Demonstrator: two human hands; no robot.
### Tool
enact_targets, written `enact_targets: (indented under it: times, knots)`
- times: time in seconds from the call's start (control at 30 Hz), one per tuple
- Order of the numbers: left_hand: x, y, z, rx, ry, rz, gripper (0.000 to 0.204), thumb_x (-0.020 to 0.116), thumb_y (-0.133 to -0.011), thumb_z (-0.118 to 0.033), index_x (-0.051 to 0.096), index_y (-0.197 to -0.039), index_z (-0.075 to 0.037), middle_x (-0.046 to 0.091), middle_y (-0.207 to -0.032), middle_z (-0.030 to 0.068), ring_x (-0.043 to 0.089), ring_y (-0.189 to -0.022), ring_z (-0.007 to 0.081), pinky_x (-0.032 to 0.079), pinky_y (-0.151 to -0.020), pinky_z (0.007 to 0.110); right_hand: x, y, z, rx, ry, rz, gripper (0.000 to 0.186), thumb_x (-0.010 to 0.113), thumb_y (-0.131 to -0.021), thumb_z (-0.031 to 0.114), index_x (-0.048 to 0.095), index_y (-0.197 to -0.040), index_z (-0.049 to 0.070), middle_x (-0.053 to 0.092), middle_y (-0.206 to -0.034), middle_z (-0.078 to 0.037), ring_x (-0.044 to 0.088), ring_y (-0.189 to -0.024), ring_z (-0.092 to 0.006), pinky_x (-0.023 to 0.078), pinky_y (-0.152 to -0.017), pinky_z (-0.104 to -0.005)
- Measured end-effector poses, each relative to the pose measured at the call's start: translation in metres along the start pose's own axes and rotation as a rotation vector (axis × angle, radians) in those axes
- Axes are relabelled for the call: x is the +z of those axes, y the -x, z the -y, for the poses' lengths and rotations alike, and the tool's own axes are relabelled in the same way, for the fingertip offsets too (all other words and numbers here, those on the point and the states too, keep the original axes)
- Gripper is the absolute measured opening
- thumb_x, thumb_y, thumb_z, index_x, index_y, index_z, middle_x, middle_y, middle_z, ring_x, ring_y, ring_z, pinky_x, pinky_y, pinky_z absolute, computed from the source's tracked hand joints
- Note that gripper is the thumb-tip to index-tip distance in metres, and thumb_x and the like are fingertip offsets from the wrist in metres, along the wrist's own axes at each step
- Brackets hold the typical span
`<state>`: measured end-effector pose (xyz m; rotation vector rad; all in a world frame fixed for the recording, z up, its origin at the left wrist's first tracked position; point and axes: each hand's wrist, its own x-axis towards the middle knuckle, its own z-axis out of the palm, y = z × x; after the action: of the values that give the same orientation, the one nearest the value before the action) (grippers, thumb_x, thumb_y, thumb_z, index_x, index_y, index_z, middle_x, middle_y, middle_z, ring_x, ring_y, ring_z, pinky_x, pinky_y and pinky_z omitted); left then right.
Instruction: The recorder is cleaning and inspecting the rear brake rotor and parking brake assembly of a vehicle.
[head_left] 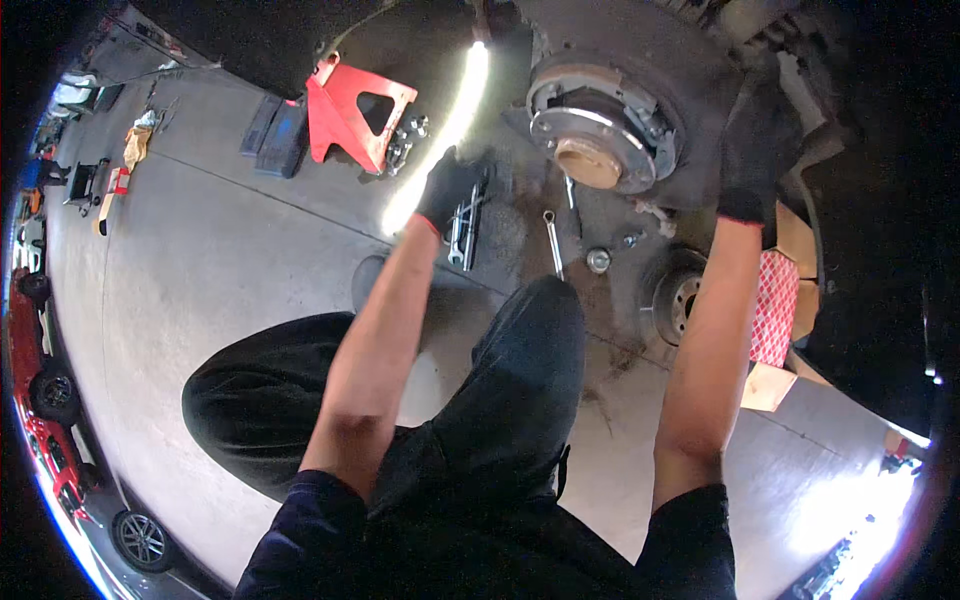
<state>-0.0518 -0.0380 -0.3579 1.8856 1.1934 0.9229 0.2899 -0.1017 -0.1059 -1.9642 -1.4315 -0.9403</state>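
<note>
The shirt (pixel 480 550) lies below both hands: the left hand (pixel 455 190) is half-curled at the wrenches (pixel 465 230), grip unclear; the right hand (pixel 765 140), beside the hub (pixel 590 160), is too dark to tell. A loose left grip could let the wrenches slip; the knee (pixel 540 320) obstructs between the hands, with light (pixel 460 120) and stand (pixel 332 105) leftward, box (pixel 775 305) below the right.

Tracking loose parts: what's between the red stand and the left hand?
The head view shows shiny metal parts, then the glowing light bar beside the left hand.
</note>
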Motion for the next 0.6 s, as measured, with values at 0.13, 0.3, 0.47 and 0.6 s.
enact_targets:
  times: [0.13,0.3,0.47,0.6]
  knots:
    - [-0.104,-0.042,0.020,-0.108,-0.460,0.070,0.021,0.062,-0.095,-0.026,0.067,-0.103,-0.007,0.069,-0.079,0.0121,0.069,-0.071,0.0260,0.055,-0.061,0.038,0.002,-0.005,-0.001,0.030,-0.129,-0.036,0.046,0.052,-0.106,0.044,0.065,-0.129,0.006,0.073,-0.106,-0.023,0.067,-0.106,-0.0416,0.051,-0.091,-0.0474]
    - [-0.185,-0.083,0.018,0.666,-1.513,0.372,0.015,0.064,-0.085,-0.021,0.067,-0.082,-0.007,0.070,-0.073,0.0190,0.074,-0.072,0.0347,0.058,-0.059,0.049,0.016,-0.010,-0.033,-0.041,0.248,0.120,0.040,0.047,-0.108,0.036,0.062,-0.133,0.009,0.073,-0.104,-0.021,0.067,-0.102,-0.0385,0.052,-0.090,-0.0473]
    - [-0.160,-0.046,0.040,0.461,-1.234,0.832,0.025,0.070,-0.079,-0.030,0.067,-0.076,-0.005,0.069,-0.075,0.0177,0.071,-0.073,0.0341,0.054,-0.063,0.048,0.030,-0.010,-0.061,-0.144,0.220,-0.017,0.036,0.047,-0.108,0.030,0.062,-0.132,0.008,0.071,-0.106,-0.020,0.067,-0.101,-0.0371,0.052,-0.088,-0.0473]
    - [-0.069,0.064,0.098,0.356,-0.901,0.794,0.027,0.068,-0.080,-0.036,0.071,-0.083,-0.010,0.065,-0.086,0.0143,0.064,-0.082,0.0343,0.051,-0.068,0.049,0.020,-0.009,-0.039,-0.202,0.219,-0.123,0.033,0.047,-0.108,0.024,0.062,-0.132,0.007,0.070,-0.107,-0.020,0.067,-0.100,-0.0357,0.052,-0.086,-0.0473]
